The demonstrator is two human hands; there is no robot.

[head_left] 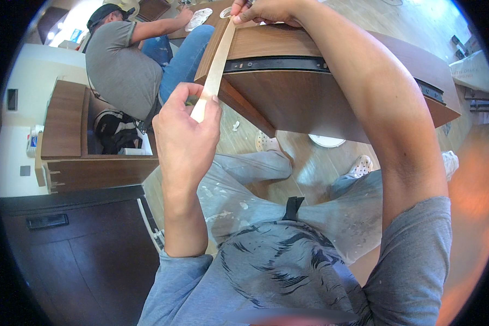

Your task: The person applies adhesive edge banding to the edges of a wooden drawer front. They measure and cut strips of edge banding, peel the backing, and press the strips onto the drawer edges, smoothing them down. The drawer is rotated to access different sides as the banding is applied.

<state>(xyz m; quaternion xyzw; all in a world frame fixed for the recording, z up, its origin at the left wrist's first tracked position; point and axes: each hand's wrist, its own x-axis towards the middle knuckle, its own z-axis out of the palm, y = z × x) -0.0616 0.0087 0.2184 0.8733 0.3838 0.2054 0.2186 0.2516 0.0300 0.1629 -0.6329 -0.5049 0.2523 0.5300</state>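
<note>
A pale strip of masking tape [219, 64] is stretched along the edge of a brown wooden drawer [309, 92]. My left hand [187, 133] pinches the strip's near end between thumb and fingers. At the far end, my right hand [266, 11] has its thumb and fingertips closed on the tape, next to what looks like the tape roll [226, 12]. That hand partly hides the roll and lies over the drawer's far corner. A black metal slide rail [277, 64] runs along the drawer side, and my right forearm crosses over it.
At the left sits another person [122, 70] in a grey shirt and cap, one arm stretched toward a white crumpled thing [199, 19]. Behind them stands an open wooden box [65, 122] with dark cloth inside. A white round lid [327, 140] lies on the floor.
</note>
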